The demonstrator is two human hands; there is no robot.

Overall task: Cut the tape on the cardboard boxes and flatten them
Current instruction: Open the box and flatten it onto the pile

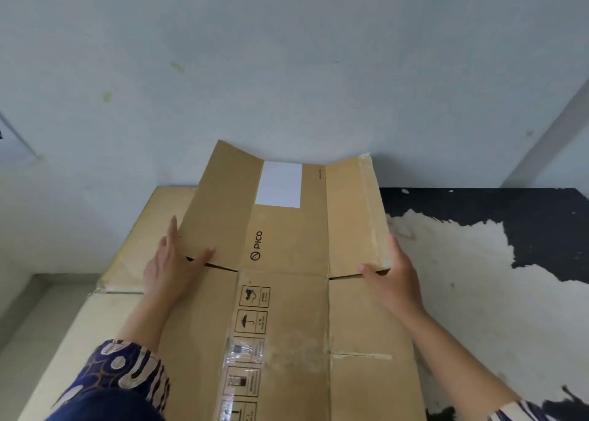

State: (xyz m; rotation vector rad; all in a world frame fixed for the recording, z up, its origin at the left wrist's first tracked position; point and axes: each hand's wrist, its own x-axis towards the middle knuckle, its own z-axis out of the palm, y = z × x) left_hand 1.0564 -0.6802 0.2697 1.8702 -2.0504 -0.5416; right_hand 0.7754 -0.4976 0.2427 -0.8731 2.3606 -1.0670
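here, your left hand [170, 261] lay flat against the cardboard box [283, 309], which sat collapsed on the worn table [462, 277]. your right hand [390, 274] pinched the far flaps' [287, 210] taped edge. those flaps stood bent upward; they could probably spring back unless creased.

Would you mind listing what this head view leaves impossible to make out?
- Near end of the flattened box: cut off by the bottom edge.
- Small print beside its handling symbols: too small to read.
- Surface beneath: covered by the cardboard.
- White label: washed out, no text visible.
- Right hand fingertips: tucked behind the flap edge.
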